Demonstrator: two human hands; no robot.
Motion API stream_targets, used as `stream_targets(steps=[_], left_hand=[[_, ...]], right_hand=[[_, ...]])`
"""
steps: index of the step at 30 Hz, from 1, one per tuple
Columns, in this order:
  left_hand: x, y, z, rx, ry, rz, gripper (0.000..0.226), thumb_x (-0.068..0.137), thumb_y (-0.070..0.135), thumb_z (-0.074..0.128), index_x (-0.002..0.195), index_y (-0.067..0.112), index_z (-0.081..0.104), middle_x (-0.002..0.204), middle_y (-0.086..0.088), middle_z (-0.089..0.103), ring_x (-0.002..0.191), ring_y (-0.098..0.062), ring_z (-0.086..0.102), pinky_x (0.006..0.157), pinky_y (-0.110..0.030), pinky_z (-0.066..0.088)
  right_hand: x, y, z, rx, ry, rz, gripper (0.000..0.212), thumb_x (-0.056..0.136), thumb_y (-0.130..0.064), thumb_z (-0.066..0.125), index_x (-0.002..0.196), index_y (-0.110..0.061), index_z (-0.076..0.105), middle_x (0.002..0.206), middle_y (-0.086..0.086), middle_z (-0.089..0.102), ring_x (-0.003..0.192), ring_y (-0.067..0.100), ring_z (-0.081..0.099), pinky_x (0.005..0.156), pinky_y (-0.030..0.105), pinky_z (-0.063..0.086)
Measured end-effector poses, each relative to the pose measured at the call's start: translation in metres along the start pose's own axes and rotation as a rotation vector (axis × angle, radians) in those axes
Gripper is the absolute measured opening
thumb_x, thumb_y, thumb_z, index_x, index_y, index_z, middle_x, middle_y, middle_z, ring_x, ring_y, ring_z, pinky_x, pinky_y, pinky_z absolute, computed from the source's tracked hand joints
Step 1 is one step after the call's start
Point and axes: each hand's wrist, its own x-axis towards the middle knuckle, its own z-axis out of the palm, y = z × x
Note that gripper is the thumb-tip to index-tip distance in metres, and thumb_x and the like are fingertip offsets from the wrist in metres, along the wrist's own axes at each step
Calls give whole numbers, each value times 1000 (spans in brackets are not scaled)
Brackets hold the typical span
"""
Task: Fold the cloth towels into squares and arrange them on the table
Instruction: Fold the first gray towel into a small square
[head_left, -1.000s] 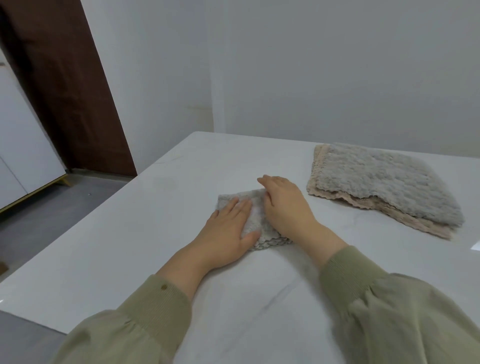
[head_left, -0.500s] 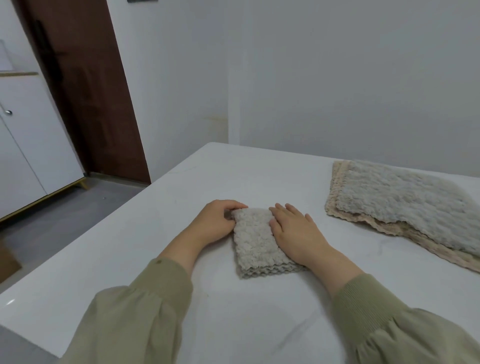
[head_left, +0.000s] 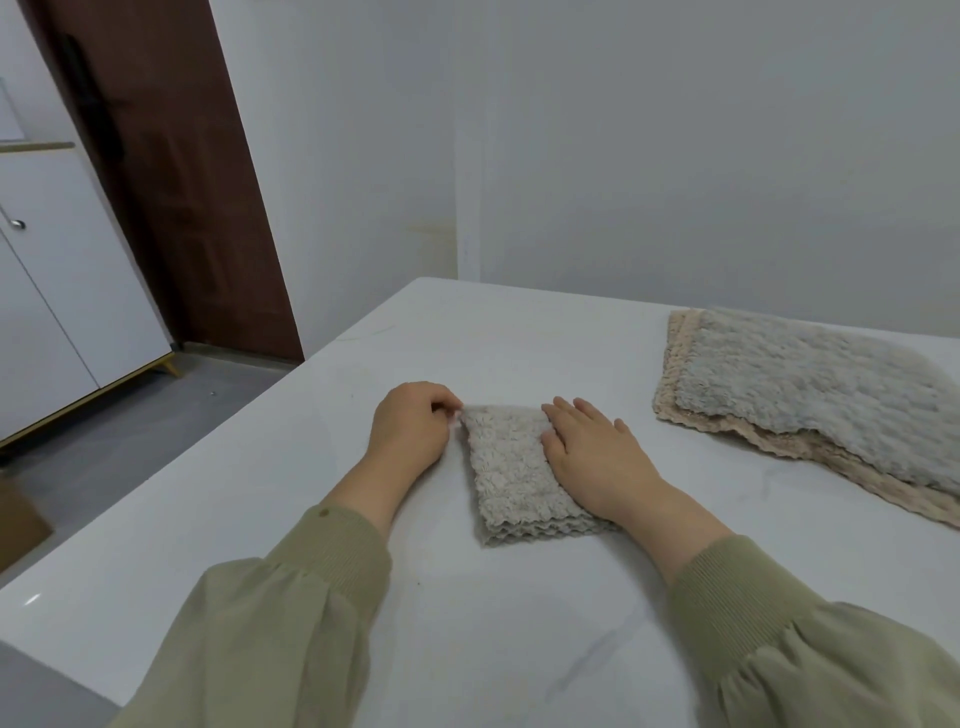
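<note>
White table (head_left: 322, 519) holds a folded grey towel (head_left: 514, 478). Left hand (head_left: 410, 426) pinches its far corner; right hand (head_left: 597, 457) presses flat on it.

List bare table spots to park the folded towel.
Bare table: left of the left hand to the edge; the far corner beyond the folded towel; the near strip between the sleeves. A gap lies between the right hand and the towel stack. The stack crowds the right side.

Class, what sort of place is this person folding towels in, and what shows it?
Probably a plain room in a home: a white table, a brown wooden door and a white cabinet with a knob.
</note>
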Motion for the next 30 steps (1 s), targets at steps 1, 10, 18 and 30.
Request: stream_targets(steps=[1,10,18,30], left_hand=[[-3,2,-3,-24,77,22,35,86,-4,46,101,15,72,103,1,68,103,-17,57,85,-18,36],[-30,24,7,446,-496,299,53,102,39,19,151,22,10,159,9,4,145,-12,-5,118,-41,3],[-30,23,7,472,-611,213,56,101,43,13,151,25,-2,158,11,-11,145,-13,-14,118,-43,-2],[-80,47,1,138,-313,724,48,76,47,61,117,23,65,122,7,56,118,-9,42,103,-25,32]], right_hand=[[-1,0,0,-13,1,-1,50,102,-33,19,150,-21,20,159,-4,14,146,14,6,118,46,8],[-8,-10,3,-156,206,-81,61,94,-37,7,147,-17,28,156,0,24,145,16,16,116,46,7],[-7,5,-2,-31,-62,33,53,101,-37,16,152,-20,11,160,-6,4,146,11,0,117,46,2],[-78,27,-14,290,176,-77,55,91,-35,55,141,-23,37,145,-5,39,131,8,34,104,18,24]])
